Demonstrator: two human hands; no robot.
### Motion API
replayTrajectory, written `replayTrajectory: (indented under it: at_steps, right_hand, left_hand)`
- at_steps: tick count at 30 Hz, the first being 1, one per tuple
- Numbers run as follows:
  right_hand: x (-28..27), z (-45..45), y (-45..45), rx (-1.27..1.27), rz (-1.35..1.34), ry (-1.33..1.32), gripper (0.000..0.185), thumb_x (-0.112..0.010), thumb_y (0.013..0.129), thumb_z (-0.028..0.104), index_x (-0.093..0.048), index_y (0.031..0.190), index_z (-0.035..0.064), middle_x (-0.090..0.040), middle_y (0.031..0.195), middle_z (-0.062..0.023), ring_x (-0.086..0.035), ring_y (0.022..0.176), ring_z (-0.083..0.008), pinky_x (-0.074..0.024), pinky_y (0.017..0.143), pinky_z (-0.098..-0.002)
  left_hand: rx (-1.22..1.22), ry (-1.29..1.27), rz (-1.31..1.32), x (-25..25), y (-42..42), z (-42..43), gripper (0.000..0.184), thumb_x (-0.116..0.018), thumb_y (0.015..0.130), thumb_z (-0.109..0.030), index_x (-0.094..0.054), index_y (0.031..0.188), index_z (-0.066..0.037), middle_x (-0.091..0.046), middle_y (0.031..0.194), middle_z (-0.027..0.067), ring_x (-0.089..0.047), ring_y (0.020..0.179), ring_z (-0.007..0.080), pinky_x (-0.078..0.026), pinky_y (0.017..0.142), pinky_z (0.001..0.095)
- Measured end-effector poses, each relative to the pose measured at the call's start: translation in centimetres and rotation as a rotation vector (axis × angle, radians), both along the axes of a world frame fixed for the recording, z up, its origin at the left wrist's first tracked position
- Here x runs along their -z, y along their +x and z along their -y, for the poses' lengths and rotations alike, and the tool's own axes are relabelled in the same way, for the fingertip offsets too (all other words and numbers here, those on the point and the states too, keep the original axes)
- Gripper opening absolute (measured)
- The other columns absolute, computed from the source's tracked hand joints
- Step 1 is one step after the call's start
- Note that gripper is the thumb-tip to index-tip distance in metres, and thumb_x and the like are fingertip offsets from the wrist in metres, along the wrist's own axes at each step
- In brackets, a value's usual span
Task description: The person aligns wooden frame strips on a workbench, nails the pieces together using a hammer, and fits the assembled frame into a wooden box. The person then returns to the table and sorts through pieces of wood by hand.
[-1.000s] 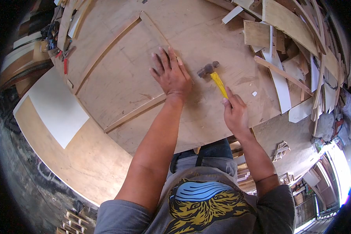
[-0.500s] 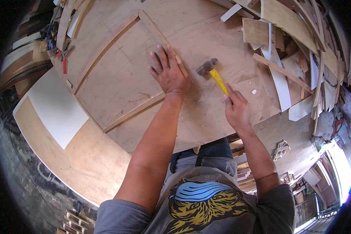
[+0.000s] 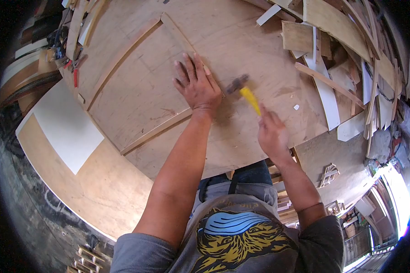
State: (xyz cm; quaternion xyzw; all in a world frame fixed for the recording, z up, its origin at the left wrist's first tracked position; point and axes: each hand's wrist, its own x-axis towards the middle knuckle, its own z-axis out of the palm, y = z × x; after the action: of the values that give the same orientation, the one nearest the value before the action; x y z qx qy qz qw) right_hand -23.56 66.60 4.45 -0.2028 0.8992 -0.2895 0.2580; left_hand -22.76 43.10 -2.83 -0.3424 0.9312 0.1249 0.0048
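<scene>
My left hand (image 3: 197, 86) lies with its fingers spread over a corner of a wooden frame, pressing on the strip (image 3: 178, 32) that runs up and away from it. Two more strips belong to the frame: a long one (image 3: 123, 59) at the far side and a near one (image 3: 157, 131) that passes under my left wrist. In my right hand (image 3: 273, 136) is a hammer (image 3: 250, 100) with a yellow handle. Its dark head, smeared by motion, is just right of my left fingers and the frame's corner.
The frame lies on a large wooden tabletop (image 3: 241, 145). Offcuts and boards (image 3: 328, 86) pile up at the right. At the left is a curved panel with a white sheet (image 3: 70, 127). A red-handled tool (image 3: 75, 78) and more strips are at the upper left.
The hammer and my right hand have moved slightly left, bringing the hammer's head nearer the frame's corner. My left hand has stayed on the frame, almost unmoved.
</scene>
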Motion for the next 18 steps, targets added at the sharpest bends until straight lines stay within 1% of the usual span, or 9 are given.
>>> replayTrajectory:
  at_steps: [1,4,7,10,13,16,18]
  right_hand:
    - [0.1,0.0,0.3,-0.029,-0.017,0.024,0.045,-0.062,0.098,0.006,-0.060,0.143,0.0055,-0.067,0.096,-0.0190,-0.068,0.084,-0.0385,-0.0559,0.074,-0.0446]
    - [0.5,-0.1,-0.8,0.041,0.019,-0.064,0.046,-0.063,0.097,0.005,-0.060,0.142,0.0055,-0.068,0.098,-0.0189,-0.068,0.085,-0.0383,-0.0563,0.074,-0.0441]
    - [0.7,0.0,0.2,0.030,-0.018,-0.019,0.045,-0.063,0.097,0.004,-0.061,0.142,0.0053,-0.068,0.099,-0.0194,-0.068,0.087,-0.0388,-0.0562,0.075,-0.0447]
    - [1.0,-0.2,-0.3,0.050,0.038,-0.101,0.044,-0.063,0.098,0.005,-0.060,0.142,0.0050,-0.068,0.100,-0.0201,-0.068,0.088,-0.0399,-0.0559,0.076,-0.0457]
    - [0.2,0.2,-0.3,0.106,0.054,-0.025,0.044,-0.063,0.099,0.007,-0.059,0.143,0.0050,-0.068,0.100,-0.0203,-0.068,0.089,-0.0404,-0.0555,0.077,-0.0456]
    - [0.9,-0.2,0.5,0.033,0.087,-0.031,0.045,-0.062,0.101,0.010,-0.058,0.145,0.0046,-0.068,0.101,-0.0208,-0.067,0.090,-0.0400,-0.0552,0.078,-0.0455]
    - [0.9,-0.2,0.4,0.100,0.086,-0.043,0.045,-0.062,0.101,0.010,-0.058,0.145,0.0042,-0.067,0.101,-0.0213,-0.067,0.091,-0.0400,-0.0546,0.079,-0.0460]
  left_hand:
    - [0.004,-0.002,-0.005,0.1,0.1,0.0,0.061,-0.040,0.105,-0.031,-0.033,0.164,-0.016,-0.023,0.173,0.0122,-0.016,0.159,0.0414,-0.013,0.121,0.0685]
    - [0.001,0.011,-0.001,-0.1,0.1,-0.1,0.061,-0.039,0.105,-0.031,-0.033,0.164,-0.015,-0.022,0.173,0.0120,-0.016,0.159,0.0413,-0.013,0.121,0.0685]
    - [0.006,0.000,-0.006,0.1,0.2,0.0,0.061,-0.039,0.105,-0.032,-0.033,0.164,-0.015,-0.022,0.173,0.0120,-0.016,0.159,0.0412,-0.013,0.121,0.0685]
    - [0.011,-0.007,-0.002,0.1,0.1,0.0,0.061,-0.040,0.105,-0.032,-0.033,0.164,-0.016,-0.023,0.173,0.0121,-0.017,0.159,0.0413,-0.014,0.120,0.0686]
    - [0.012,-0.013,-0.010,0.2,0.2,0.0,0.061,-0.040,0.105,-0.031,-0.033,0.164,-0.016,-0.024,0.172,0.0126,-0.018,0.158,0.0418,-0.014,0.120,0.0689]
    - [0.017,-0.014,-0.023,0.3,0.3,0.1,0.061,-0.040,0.105,-0.031,-0.033,0.164,-0.015,-0.024,0.172,0.0131,-0.018,0.158,0.0425,-0.014,0.120,0.0691]
    - [0.019,-0.012,-0.028,0.3,0.3,0.1,0.061,-0.040,0.105,-0.031,-0.033,0.164,-0.015,-0.025,0.172,0.0134,-0.018,0.158,0.0427,-0.014,0.120,0.0694]
